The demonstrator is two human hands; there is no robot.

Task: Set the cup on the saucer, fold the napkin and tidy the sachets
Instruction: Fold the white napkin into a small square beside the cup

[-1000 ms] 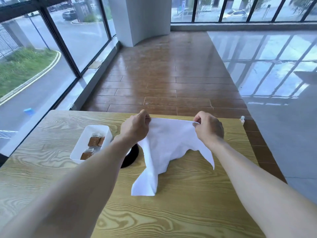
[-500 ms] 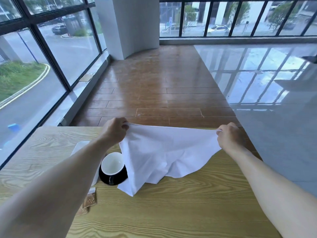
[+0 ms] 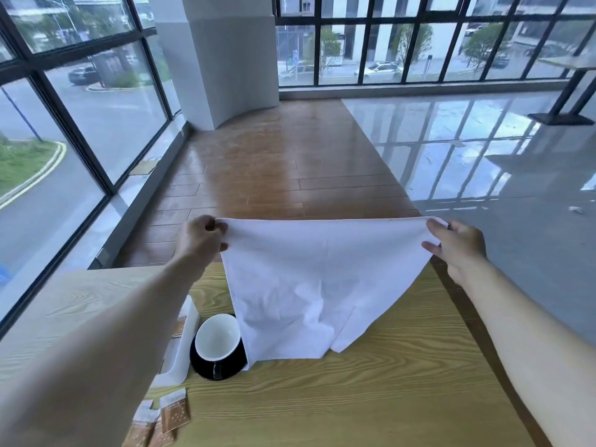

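I hold a white cloth napkin (image 3: 319,279) stretched out in the air above the table's far part. My left hand (image 3: 201,238) pinches its left top corner and my right hand (image 3: 458,248) pinches its right top corner. The napkin's lower edge hangs down to the wooden table (image 3: 354,398). A black cup with a white inside (image 3: 217,341) stands on a black saucer (image 3: 209,371), just left of the hanging cloth. Brown and white sachets (image 3: 172,414) lie loose on the table near my left forearm. More sachets (image 3: 179,327) sit in a white tray (image 3: 185,346) partly hidden by my arm.
The table's far edge lies under the napkin, and its right edge runs down past my right forearm. Beyond are a wooden floor (image 3: 274,175), glossy grey tiles, a white pillar (image 3: 222,56) and tall windows. Another table's black base (image 3: 561,117) stands far right.
My hands have moved apart and upward, pulling the napkin from a slack drape into a taut spread sheet. The view has tilted up, so the cup and sachets sit lower in frame.
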